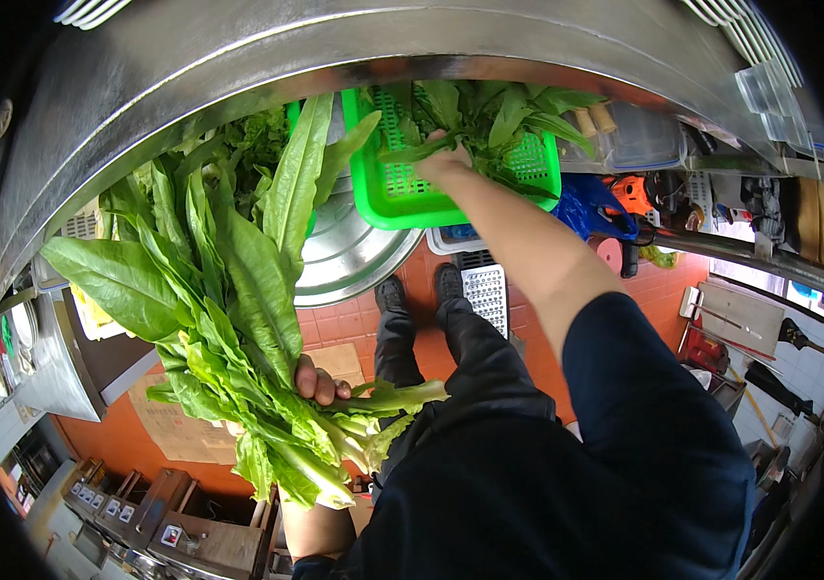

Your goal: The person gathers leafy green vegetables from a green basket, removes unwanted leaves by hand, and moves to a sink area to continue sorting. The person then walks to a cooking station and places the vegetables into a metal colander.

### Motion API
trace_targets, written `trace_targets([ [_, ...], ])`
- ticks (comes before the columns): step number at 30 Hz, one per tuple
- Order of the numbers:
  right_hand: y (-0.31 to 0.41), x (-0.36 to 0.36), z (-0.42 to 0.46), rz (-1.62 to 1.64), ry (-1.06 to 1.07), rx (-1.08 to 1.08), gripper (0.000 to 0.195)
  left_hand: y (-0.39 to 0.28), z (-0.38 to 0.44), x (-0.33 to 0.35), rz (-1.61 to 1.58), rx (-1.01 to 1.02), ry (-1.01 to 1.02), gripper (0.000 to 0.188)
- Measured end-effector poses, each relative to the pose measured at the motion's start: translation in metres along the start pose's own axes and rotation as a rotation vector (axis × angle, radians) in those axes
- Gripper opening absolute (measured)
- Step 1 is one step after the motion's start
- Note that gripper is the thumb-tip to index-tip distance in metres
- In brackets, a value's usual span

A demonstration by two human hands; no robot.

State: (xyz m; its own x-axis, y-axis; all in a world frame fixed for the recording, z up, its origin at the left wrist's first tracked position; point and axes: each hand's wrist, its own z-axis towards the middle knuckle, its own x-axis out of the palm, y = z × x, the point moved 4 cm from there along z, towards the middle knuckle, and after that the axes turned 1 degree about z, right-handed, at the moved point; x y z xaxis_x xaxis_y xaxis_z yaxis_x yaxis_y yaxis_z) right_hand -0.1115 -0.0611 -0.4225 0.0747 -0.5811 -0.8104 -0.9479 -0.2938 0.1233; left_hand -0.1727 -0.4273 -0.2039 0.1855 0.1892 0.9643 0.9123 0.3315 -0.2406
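My left hand (321, 383) grips a thick bunch of long-leaved lettuce greens (238, 290). The leaves fan up and to the left, and the pale cut stems point down towards my body. Most of this hand is hidden behind the bunch; a few fingertips show. My right hand (444, 158) reaches into a bright green perforated plastic basket (455, 216). Its fingers close around a leafy stalk (412, 154) there. More loose greens (506, 119) fill the basket's far and right side, partly hidden under the steel edge.
A stainless-steel shelf edge (397, 36) overhangs the basket. Beside the basket is a round metal lid (354, 254). Frilly greens (259, 141) lie behind the held bunch. A blue plastic bag (593, 206) is at right. Flattened cardboard (180, 424) covers part of the red tiled floor (426, 341).
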Motion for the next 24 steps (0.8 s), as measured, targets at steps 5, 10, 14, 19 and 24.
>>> trace_targets([
  [5, -0.002, 0.023, 0.017, 0.198, -0.006, 0.033, 0.061, -0.003, -0.004, -0.001, -0.036, 0.011, 0.026, 0.059],
  [10, -0.011, -0.038, -0.006, 0.263, 0.289, -0.018, 0.059, 0.0, -0.001, -0.011, -0.052, -0.011, 0.057, 0.065],
  [14, -0.038, -0.075, -0.028, 0.869, 0.346, -0.001, 0.035, 0.002, -0.001, -0.007, -0.055, -0.024, 0.006, 0.066],
  [19, -0.054, -0.125, -0.046, 1.022, 0.39, -0.147, 0.027, 0.005, 0.007, 0.006, -0.013, -0.042, 0.03, 0.064],
  [24, -0.074, -0.153, -0.076, 1.277, 0.486, -0.231, 0.036, 0.0, 0.01, 0.024, -0.029, -0.093, -0.055, 0.066],
])
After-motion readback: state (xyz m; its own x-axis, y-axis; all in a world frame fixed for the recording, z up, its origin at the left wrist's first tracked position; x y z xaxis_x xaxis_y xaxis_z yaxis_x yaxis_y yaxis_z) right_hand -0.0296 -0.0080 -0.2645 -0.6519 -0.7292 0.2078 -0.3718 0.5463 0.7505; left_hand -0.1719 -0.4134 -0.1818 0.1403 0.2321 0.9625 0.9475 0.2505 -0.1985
